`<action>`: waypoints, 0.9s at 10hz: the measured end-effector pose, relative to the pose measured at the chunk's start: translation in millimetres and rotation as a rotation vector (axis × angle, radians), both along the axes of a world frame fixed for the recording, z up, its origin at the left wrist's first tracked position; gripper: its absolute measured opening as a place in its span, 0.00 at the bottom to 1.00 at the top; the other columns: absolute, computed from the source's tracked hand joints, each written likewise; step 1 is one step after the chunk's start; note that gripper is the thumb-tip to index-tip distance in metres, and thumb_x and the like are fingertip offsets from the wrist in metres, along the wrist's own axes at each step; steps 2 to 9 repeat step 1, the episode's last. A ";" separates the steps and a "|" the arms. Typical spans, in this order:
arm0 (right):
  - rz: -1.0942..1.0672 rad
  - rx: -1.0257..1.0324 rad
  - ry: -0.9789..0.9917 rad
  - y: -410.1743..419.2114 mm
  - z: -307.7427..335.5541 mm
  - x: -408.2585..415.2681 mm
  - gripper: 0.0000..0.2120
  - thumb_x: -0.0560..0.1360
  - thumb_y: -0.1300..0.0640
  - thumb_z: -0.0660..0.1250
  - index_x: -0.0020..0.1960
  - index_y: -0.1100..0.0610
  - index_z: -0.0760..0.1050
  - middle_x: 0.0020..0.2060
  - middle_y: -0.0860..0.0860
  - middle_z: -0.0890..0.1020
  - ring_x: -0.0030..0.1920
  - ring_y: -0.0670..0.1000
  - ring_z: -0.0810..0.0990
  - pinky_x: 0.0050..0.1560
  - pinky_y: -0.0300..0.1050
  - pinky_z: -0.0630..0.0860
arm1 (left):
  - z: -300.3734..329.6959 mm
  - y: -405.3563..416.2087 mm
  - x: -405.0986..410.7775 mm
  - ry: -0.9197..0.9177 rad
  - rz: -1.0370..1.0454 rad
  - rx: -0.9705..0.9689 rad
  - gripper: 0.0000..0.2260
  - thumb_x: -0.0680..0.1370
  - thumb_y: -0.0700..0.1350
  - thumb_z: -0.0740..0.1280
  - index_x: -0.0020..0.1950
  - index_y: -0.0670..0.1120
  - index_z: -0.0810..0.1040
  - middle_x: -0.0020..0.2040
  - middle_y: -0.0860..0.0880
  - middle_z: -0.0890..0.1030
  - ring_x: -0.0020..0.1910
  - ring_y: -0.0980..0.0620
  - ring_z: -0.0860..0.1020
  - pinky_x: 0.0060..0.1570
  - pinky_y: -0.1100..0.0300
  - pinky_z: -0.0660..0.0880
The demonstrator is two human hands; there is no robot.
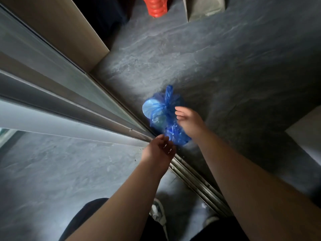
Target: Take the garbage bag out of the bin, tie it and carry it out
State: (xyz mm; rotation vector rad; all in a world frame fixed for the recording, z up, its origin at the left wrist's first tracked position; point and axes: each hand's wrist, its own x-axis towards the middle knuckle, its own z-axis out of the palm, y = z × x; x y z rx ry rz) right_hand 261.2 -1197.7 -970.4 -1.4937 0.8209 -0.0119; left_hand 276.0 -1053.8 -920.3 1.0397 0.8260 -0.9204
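Observation:
A small blue garbage bag [160, 113], knotted at the top with a tail sticking up, sits on the grey floor just past a sliding-door track. My right hand [188, 121] is at the bag's right side with fingers spread, touching or just off the plastic. My left hand [159, 150] hovers at the bag's near edge over the track, fingers loosely apart and gripping nothing. The bin is not in view.
A metal sliding-door track [196, 183] runs diagonally across the grey stone floor [217, 58], with the door frame [57, 94] to the left. A red plastic object [157, 6] stands at the top, a pale ledge [307, 136] at right, and my shoes [159, 213] below.

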 end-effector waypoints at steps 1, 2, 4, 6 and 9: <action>-0.159 -0.010 0.066 10.9 47.0 -31.7 0.14 0.76 0.68 0.64 0.59 0.60 0.79 0.49 0.55 0.83 0.47 0.51 0.79 0.57 0.52 0.77 | 55.3 4.5 -13.4 0.035 -0.051 -0.013 0.10 0.77 0.32 0.56 0.46 0.42 0.75 0.36 0.45 0.77 0.31 0.49 0.75 0.37 0.56 0.72; -0.159 -0.010 0.066 10.9 47.0 -31.7 0.14 0.76 0.68 0.64 0.59 0.60 0.79 0.49 0.55 0.83 0.47 0.51 0.79 0.57 0.52 0.77 | 55.3 4.5 -13.4 0.035 -0.051 -0.013 0.10 0.77 0.32 0.56 0.46 0.42 0.75 0.36 0.45 0.77 0.31 0.49 0.75 0.37 0.56 0.72; -0.159 -0.010 0.066 10.9 47.0 -31.7 0.14 0.76 0.68 0.64 0.59 0.60 0.79 0.49 0.55 0.83 0.47 0.51 0.79 0.57 0.52 0.77 | 55.3 4.5 -13.4 0.035 -0.051 -0.013 0.10 0.77 0.32 0.56 0.46 0.42 0.75 0.36 0.45 0.77 0.31 0.49 0.75 0.37 0.56 0.72; -0.159 -0.010 0.066 10.9 47.0 -31.7 0.14 0.76 0.68 0.64 0.59 0.60 0.79 0.49 0.55 0.83 0.47 0.51 0.79 0.57 0.52 0.77 | 55.3 4.5 -13.4 0.035 -0.051 -0.013 0.10 0.77 0.32 0.56 0.46 0.42 0.75 0.36 0.45 0.77 0.31 0.49 0.75 0.37 0.56 0.72; -0.159 -0.010 0.066 10.9 47.0 -31.7 0.14 0.76 0.68 0.64 0.59 0.60 0.79 0.49 0.55 0.83 0.47 0.51 0.79 0.57 0.52 0.77 | 55.3 4.5 -13.4 0.035 -0.051 -0.013 0.10 0.77 0.32 0.56 0.46 0.42 0.75 0.36 0.45 0.77 0.31 0.49 0.75 0.37 0.56 0.72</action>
